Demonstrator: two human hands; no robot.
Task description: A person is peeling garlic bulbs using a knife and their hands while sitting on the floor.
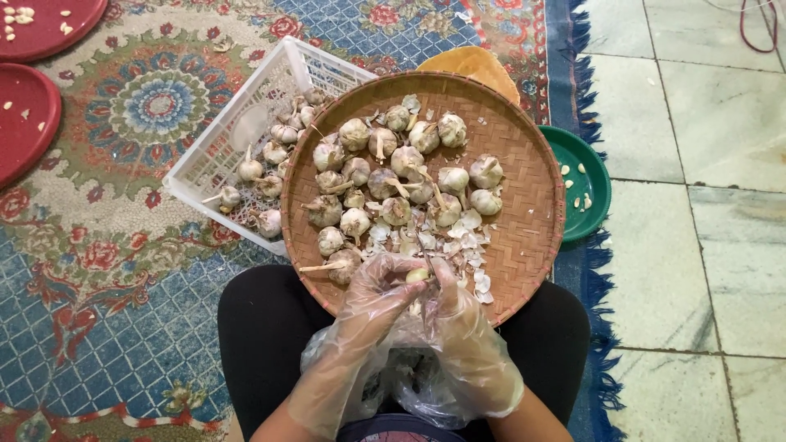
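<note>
Both hands wear loose clear plastic gloves and meet over the near rim of a round woven bamboo tray resting on my lap. My left hand and my right hand pinch a single pale garlic clove between their fingertips. Several whole garlic bulbs lie piled on the tray's far half. Loose papery garlic skins are scattered just beyond my fingers.
A white plastic crate with more garlic bulbs sits left of the tray. A green bowl holding peeled cloves stands at the right. Two red trays lie at top left on the patterned carpet. Tiled floor lies to the right.
</note>
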